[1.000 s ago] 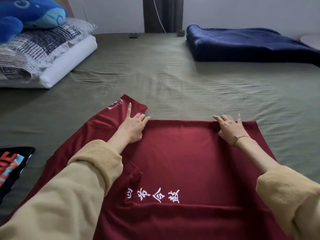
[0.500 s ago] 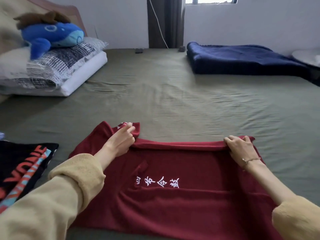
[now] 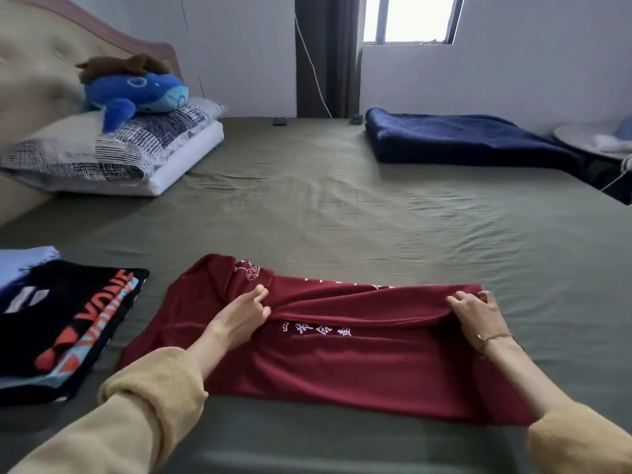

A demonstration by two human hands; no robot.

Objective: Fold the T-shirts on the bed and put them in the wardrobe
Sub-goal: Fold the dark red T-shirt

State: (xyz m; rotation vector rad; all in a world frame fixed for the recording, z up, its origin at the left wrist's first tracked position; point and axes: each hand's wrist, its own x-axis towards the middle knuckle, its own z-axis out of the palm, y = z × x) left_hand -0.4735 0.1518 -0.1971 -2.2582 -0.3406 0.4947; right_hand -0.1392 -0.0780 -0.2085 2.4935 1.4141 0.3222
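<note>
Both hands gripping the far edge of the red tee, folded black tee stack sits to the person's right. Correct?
Not quite. In the head view the black T-shirt stack lies to the person's left, not right. The rest holds: left hand and right hand both grip the far fold of the red T-shirt.

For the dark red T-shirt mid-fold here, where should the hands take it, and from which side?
Best at the two ends of the raised far fold of the dark red T-shirt, coming from the near side over the cloth, as the left hand and right hand do: that doubled edge stands up, pinchable.
</note>
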